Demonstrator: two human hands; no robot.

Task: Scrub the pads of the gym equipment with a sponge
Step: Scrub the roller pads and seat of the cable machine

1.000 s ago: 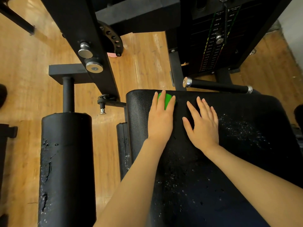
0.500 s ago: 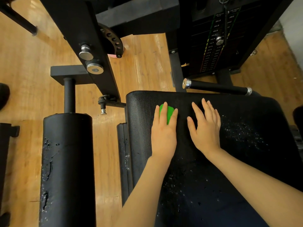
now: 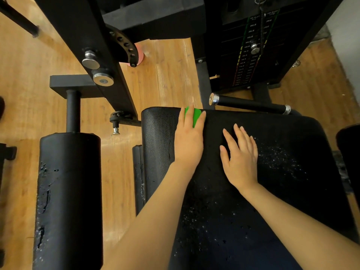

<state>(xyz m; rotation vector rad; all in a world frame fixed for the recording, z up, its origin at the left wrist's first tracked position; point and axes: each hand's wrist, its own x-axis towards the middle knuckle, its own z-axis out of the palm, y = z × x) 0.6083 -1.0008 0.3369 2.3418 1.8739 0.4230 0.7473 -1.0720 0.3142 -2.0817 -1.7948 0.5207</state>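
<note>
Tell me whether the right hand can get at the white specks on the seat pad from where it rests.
Probably yes. The right hand lies flat on the seat pad, the white specks sit just beside its fingers, and nothing lies between them.

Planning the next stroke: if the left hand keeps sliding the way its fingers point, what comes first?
The left hand, pressing the green sponge, meets the seat pad's far edge first; beyond looks like bare floor, though depth is unclear.

Black seat pad (image 3: 292, 137) — sponge (image 3: 195, 115), white flecks (image 3: 280, 158) on it.
</note>
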